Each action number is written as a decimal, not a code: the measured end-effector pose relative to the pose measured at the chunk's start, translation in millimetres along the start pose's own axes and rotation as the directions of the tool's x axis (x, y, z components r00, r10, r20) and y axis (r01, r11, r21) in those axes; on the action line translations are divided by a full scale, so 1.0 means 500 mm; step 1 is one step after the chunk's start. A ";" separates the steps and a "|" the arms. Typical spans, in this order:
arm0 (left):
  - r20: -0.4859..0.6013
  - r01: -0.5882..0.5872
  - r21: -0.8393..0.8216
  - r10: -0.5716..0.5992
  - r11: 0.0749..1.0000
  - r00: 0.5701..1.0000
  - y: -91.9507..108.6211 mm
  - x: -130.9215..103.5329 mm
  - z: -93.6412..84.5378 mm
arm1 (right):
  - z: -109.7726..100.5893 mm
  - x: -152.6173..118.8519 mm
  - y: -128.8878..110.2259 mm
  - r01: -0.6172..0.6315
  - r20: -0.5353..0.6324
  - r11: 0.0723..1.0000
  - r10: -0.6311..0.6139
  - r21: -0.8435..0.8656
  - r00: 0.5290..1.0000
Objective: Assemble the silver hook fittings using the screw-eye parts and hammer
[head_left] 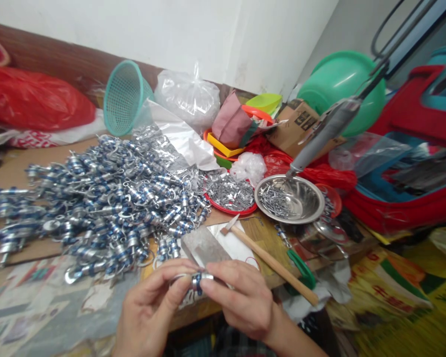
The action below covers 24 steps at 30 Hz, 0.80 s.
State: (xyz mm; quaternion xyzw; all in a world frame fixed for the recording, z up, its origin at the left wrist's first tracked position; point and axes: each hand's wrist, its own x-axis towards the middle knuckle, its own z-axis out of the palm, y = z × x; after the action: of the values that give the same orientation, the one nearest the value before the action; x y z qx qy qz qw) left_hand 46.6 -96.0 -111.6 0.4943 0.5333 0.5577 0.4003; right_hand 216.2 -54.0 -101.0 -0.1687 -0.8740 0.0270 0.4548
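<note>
Between my two hands, near the table's front edge, is a small silver and blue metal part [196, 282]. My left hand [154, 302] pinches its left end, where a thin ring shows. The fingers of my right hand [241, 297] close on its right end. Just behind the hands lies a grey metal block [204, 248]. A hammer with a wooden handle [277, 265] rests to the right of the block. On the left, a large pile of similar silver and blue parts [115, 203] covers cardboard.
Small metal pieces fill a red tray [250, 211]; a steel bowl [312, 201] holds pins. A grey tool arm [319, 131] slants over the bowl. Green-handled pliers [301, 267] lie at the right. Behind stand a teal basket [122, 99] and a green basin [345, 89].
</note>
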 end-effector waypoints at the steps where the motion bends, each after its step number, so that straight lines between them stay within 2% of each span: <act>1: 0.000 -0.002 -0.008 0.002 1.000 1.000 0.000 -0.002 0.000 | 0.001 -0.001 -0.002 -0.012 -0.006 1.000 0.012 0.003 1.000; 4: -0.008 -0.005 -0.038 0.005 0.999 1.000 -0.002 -0.006 0.000 | 0.001 0.000 -0.014 -0.056 -0.026 0.998 0.057 0.028 0.998; 7: -0.033 0.003 -0.031 -0.004 1.000 0.999 -0.001 -0.005 0.002 | -0.002 0.011 -0.027 -0.213 -0.003 0.969 0.215 0.126 0.977; 10: -0.035 -0.020 0.032 0.021 0.999 0.999 0.005 -0.004 0.006 | -0.004 0.028 -0.037 -0.434 0.050 0.858 0.438 0.276 0.898; 12: -0.022 -0.059 0.075 0.061 0.995 0.998 0.011 -0.004 0.009 | -0.001 0.038 -0.041 -0.511 0.047 0.798 0.525 0.318 0.850; 13: -0.020 -0.070 0.085 0.072 0.994 0.997 0.012 -0.005 0.010 | 0.001 0.041 -0.043 -0.524 0.036 0.789 0.542 0.319 0.839; 15: -0.031 -0.057 0.073 0.060 0.996 0.998 0.012 -0.008 0.010 | 0.004 0.045 -0.045 -0.506 0.020 0.806 0.526 0.308 0.850; 19: -0.020 0.072 -0.062 -0.073 0.995 0.997 0.000 -0.012 0.003 | 0.006 0.046 -0.051 -0.433 -0.022 0.849 0.461 0.302 0.887; 21: 0.002 0.139 -0.128 -0.140 0.982 0.990 -0.005 -0.013 0.000 | 0.007 0.044 -0.057 -0.435 -0.056 0.845 0.473 0.312 0.879; 24: 0.013 0.194 -0.184 -0.195 0.964 0.981 -0.005 -0.014 -0.001 | 0.014 0.040 -0.067 -0.462 -0.125 0.822 0.524 0.332 0.843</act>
State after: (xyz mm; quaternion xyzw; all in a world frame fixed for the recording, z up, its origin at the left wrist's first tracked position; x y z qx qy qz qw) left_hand 47.2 -102.7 -114.8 0.3988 0.5266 0.5638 0.4957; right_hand 191.0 -78.5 -82.7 -0.3236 -0.7334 0.2534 0.5415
